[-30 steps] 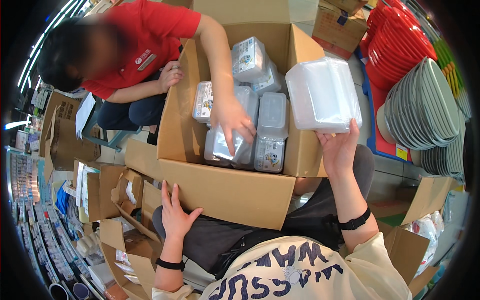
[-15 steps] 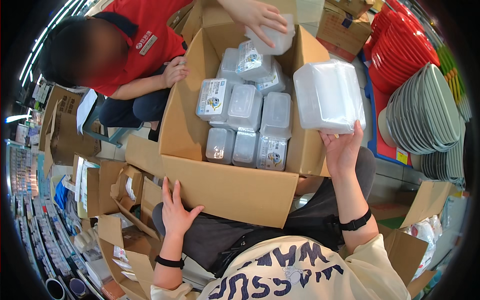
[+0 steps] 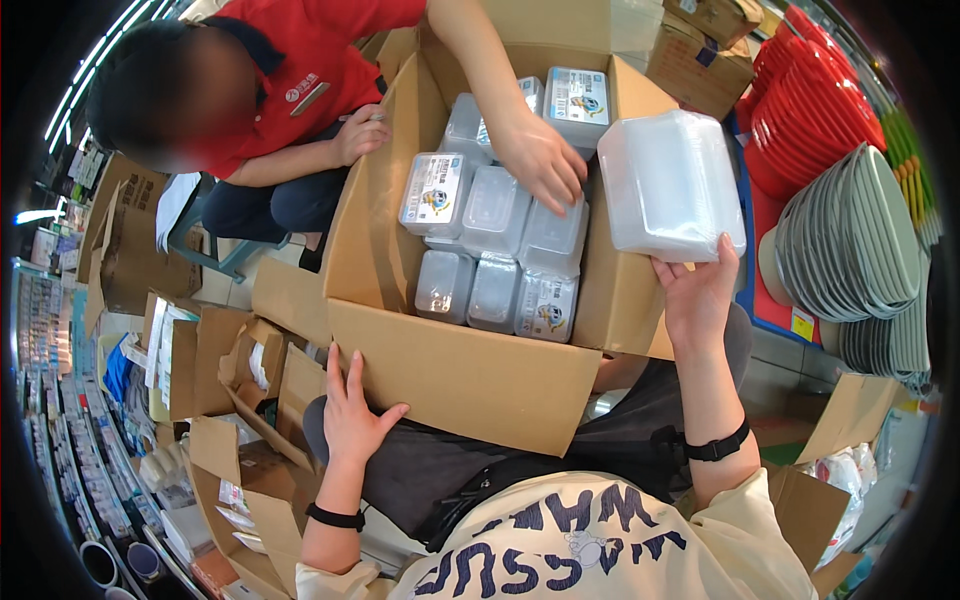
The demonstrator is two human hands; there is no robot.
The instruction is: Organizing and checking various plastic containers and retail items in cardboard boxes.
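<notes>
Outside the carton's right side, my right hand [image 3: 697,300] grips a shrink-wrapped pack of clear plastic food containers [image 3: 672,182] from below. My left hand [image 3: 352,412] lies with fingers spread on the near flap of the cardboard carton [image 3: 460,375], holding nothing. Several more packs sit inside the carton, among them a labelled pack [image 3: 436,192] at the left and a labelled pack [image 3: 577,105] at the far right corner. A co-worker's hand [image 3: 545,165] reaches down onto a clear pack [image 3: 553,235] on the right side; whether it grips the pack is unclear.
A co-worker in a red shirt [image 3: 330,60] sits at the far left. To the right stand stacked red plastic items [image 3: 815,110] and stacked grey-white basins [image 3: 850,235]. Opened cartons [image 3: 255,480] crowd the lower left, and another carton [image 3: 820,490] is at the lower right.
The co-worker's hand has left a pack at the carton's far right corner and moved nearer, over another pack. My right hand and its pack have shifted slightly right; my left hand stays put.
</notes>
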